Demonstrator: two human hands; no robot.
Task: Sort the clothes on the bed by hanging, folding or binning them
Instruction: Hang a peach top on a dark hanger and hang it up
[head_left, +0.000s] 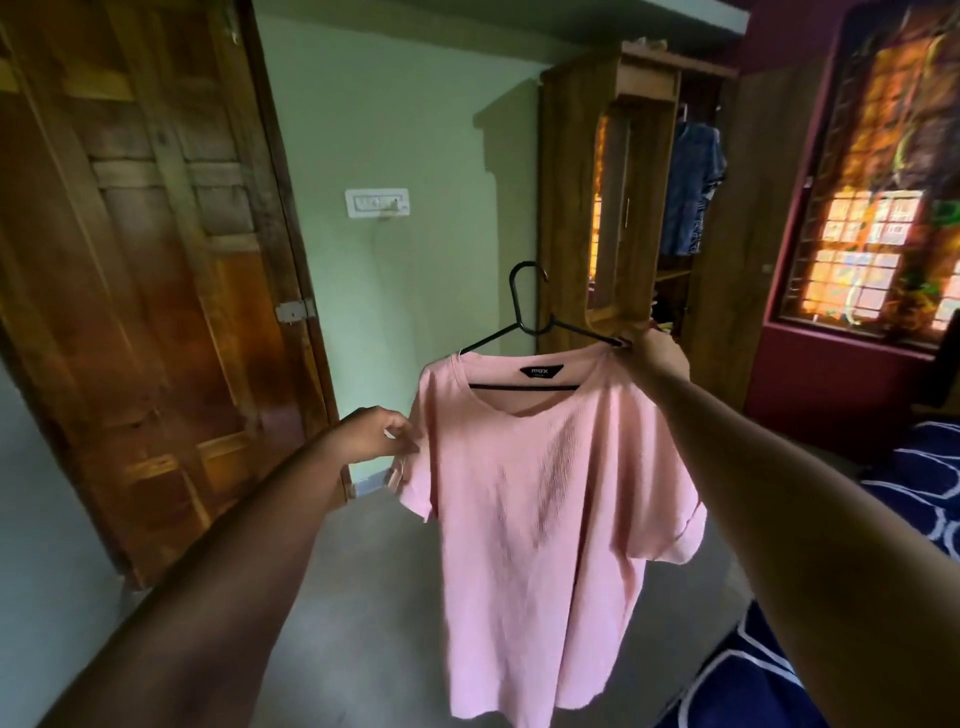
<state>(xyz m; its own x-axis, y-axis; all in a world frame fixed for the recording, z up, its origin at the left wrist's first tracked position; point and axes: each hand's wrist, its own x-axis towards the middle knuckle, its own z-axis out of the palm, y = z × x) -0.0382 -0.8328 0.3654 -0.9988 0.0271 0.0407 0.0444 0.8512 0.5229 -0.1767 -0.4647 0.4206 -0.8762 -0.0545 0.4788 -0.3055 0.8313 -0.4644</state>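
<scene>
- Far left of the shirt stands a panelled wooden door (156, 260), dark and glossy. Its top and left side run out of view, and a pale metal latch sits on its edge.
- The left hand (374, 434) is right at the shirt's left sleeve. Its thumb and forefinger pinch the fabric near the shoulder seam, and the other fingers curl behind, partly hidden.
- Up and left of the shirt, a white rectangular switch plate (377, 202) is fixed to the pale green wall (415, 130). It is too blurred to count the switches.
- The pink T-shirt (545, 493) hangs in the air over the grey floor (363, 597). It is soft and finely ribbed, with short turned-up sleeves and a dark label at the neck, and its hem reaches nearly to the bottom of the view.
- A thin black hanger (530, 306) carries it. The hook rises above the collar and the straight bar shows through the neck opening.
- The right hand (654, 348) is at the shirt's right shoulder, closed round the hanger's end. I see only its back, so the fingers are hidden.
- Behind and above the shirt to the right is a wooden wardrobe (571, 208) with its door open. Blue garments (693, 192) hang inside, too blurred to tell apart.
- Further right, a grilled window (872, 234) glows orange.
- Low to the right of the shirt, the bed (924, 493) shows a navy cover with white curved lines, cut off by the edge of the view.
</scene>
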